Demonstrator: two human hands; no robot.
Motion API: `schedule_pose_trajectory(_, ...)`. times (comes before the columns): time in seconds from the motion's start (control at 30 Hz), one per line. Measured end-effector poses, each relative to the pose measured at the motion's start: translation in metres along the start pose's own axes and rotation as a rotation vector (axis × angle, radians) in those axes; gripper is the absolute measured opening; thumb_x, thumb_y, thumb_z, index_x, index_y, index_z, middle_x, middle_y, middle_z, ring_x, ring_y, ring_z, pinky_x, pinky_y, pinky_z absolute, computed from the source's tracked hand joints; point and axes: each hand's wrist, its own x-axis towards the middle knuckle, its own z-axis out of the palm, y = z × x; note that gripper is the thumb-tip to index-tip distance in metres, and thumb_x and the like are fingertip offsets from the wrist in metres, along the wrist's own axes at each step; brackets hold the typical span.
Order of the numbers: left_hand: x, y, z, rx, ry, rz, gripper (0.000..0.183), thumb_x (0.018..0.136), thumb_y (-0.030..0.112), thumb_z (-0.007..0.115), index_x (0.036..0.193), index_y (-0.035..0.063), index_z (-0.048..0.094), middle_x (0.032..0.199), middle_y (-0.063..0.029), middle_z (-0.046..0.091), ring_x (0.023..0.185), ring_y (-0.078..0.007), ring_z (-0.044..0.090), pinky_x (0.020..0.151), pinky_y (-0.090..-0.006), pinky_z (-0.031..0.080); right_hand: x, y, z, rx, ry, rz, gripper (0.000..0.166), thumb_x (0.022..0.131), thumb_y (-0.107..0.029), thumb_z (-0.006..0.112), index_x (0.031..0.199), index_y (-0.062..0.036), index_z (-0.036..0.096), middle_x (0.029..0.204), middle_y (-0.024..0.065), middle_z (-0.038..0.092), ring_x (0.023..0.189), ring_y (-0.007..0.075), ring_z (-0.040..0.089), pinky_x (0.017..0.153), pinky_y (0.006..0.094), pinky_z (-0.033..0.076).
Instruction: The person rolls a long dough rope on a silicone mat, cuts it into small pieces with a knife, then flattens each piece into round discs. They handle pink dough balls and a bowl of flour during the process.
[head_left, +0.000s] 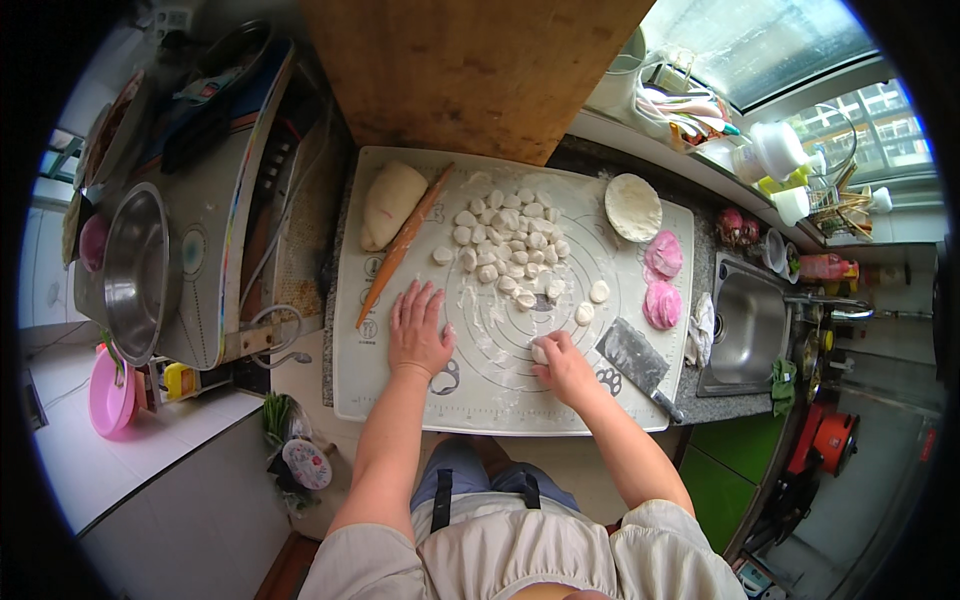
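Observation:
My left hand (421, 328) lies flat on the pale printed dough mat (480, 405), fingers spread and holding nothing. Between the fingers of my right hand (559, 364) is a small piece of white dough (538, 352), at the mat's lower middle. Beyond my hands lies a cluster of floured dough pieces (506, 221), with two more, one a small dough round (599, 291), to the right. A large dough lump (394, 202) and a tapered wooden rolling pin (405, 244) lie at the upper left. A floured cleaver (634, 356) rests right of my right hand.
A bowl of flour (634, 208) and pink dough lumps (663, 279) stand along the mat's right side. Further right is a steel sink (750, 322) with a white cloth (700, 330) by its edge. A metal bowl (136, 274) stands at the left; a wooden board (465, 75) rises behind the mat.

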Motion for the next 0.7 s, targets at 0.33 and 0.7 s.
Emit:
schedule_pose_trajectory(0.33, 0.001, 0.001, 0.0, -0.004, -0.008, -0.001, 0.06, 0.08, 0.026, 0.065, 0.137, 0.0133, 0.05, 0.148, -0.0066, 0.043, 0.145, -0.0254, 0.03, 0.122, -0.0459, 0.02, -0.007, 0.002, 0.003, -0.03, -0.042, 0.023, 0.036, 0.081, -0.012, 0.072, 0.112, -0.0074, 0.054, 0.106, 0.0195, 0.054, 0.089, 0.041, 0.062, 0.075, 0.0472, 0.053)
schedule_pose_trajectory(0.7, -0.001, 0.0, -0.002, -0.004, -0.008, -0.006, 0.06, 0.08, 0.025, 0.065, 0.137, 0.0126, 0.051, 0.148, -0.0073, 0.043, 0.145, -0.0258, 0.03, 0.122, -0.0459, 0.02, 0.012, -0.01, -0.006, -0.224, 0.184, 0.038, 0.06, 0.084, -0.025, 0.071, 0.137, -0.0116, 0.049, 0.133, 0.0151, 0.048, 0.126, 0.0371, 0.043, 0.106, 0.0541, 0.031)
